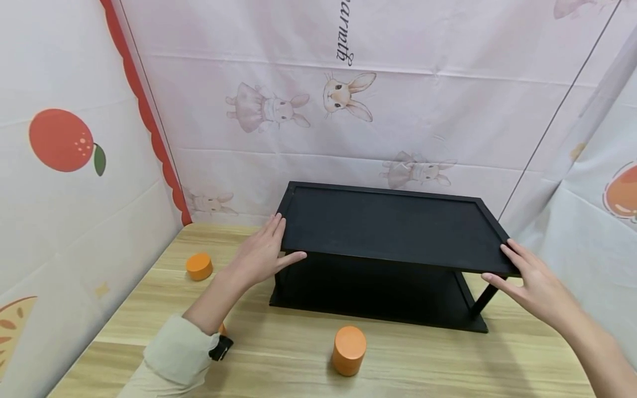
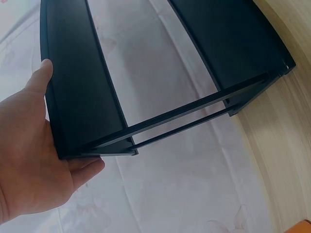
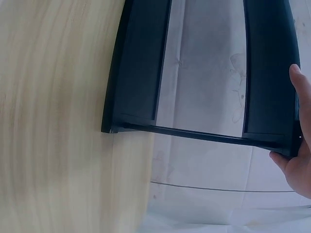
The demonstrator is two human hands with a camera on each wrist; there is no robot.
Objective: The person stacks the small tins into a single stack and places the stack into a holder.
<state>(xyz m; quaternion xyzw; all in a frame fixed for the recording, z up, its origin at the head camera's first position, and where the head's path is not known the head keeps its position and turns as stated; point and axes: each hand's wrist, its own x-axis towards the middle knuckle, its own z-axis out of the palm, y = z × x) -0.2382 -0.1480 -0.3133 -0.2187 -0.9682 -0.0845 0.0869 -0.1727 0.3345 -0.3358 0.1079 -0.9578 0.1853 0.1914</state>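
Note:
A black two-tier shelf (image 1: 383, 226) stands on the wooden table, with thin posts between its upper board and lower board (image 1: 368, 293). At the upper board's left front corner, my left hand (image 1: 259, 251) grips the end, its thumb at the front edge. My right hand (image 1: 542, 284) holds the opposite front corner in the same way. The left wrist view has the left hand (image 2: 34, 150) around the corner of the board. Part of the right hand (image 3: 299, 170) is cut off by the frame in the right wrist view.
An orange cylinder (image 1: 349, 351) stands on the table (image 1: 278, 354) in front of the shelf. A shorter orange round piece (image 1: 199, 266) lies at the left, and another orange thing (image 1: 222, 330) is mostly hidden behind the left forearm. Printed cloth walls (image 1: 224, 182) surround the table.

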